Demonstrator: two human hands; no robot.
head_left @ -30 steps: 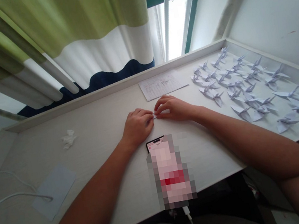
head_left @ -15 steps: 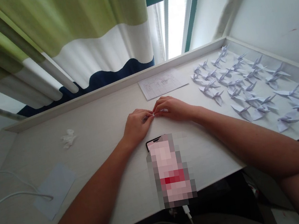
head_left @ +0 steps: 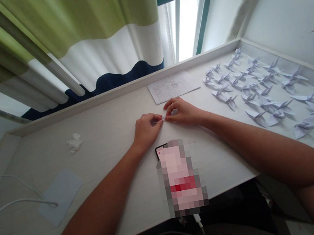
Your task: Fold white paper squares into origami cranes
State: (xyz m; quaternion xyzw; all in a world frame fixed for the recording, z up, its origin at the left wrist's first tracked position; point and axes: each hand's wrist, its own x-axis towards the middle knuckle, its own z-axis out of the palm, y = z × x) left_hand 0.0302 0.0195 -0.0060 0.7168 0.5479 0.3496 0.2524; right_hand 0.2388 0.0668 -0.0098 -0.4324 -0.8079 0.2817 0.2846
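Note:
Both hands meet at the middle of the white desk. My left hand and my right hand pinch the two ends of a small folded piece of white paper, most of it hidden under the fingers. Fingers of both hands are curled and pressed together on it. A phone with a blurred screen lies just in front of the hands, near the desk's front edge.
Several folded paper cranes are spread over the right side of the desk. A printed sheet lies behind the hands. A crumpled tissue, a pale blue paper square and a white cable sit at the left. Curtains hang behind.
The hands have shifted slightly away from me and stayed pinched on the paper; the view moved a little to the left.

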